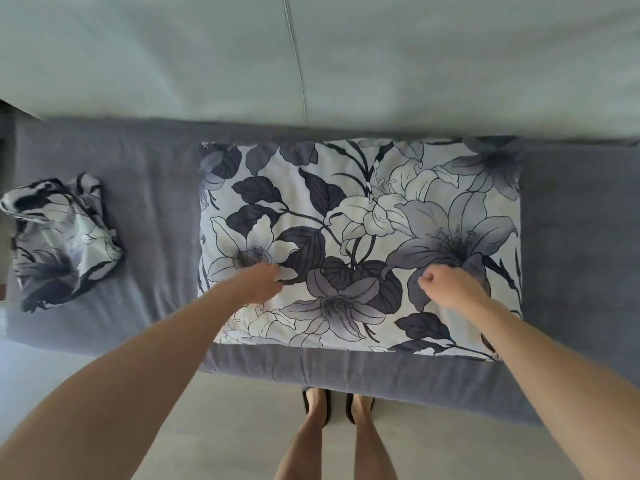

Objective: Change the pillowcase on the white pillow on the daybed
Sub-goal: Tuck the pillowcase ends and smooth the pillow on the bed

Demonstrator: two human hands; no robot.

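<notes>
The cased pillow (pixel 360 244) is pinched by the left hand (pixel 265 282) and the curled right hand (pixel 446 285); smoothing toward 12 o'clock seems needed next.

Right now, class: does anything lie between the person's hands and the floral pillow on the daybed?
Nothing visible does. The left hand and right hand are both already on the floral pillow. The only other item on the daybed, a crumpled floral pillowcase, lies well off to the left, apart from the pillow.
</notes>
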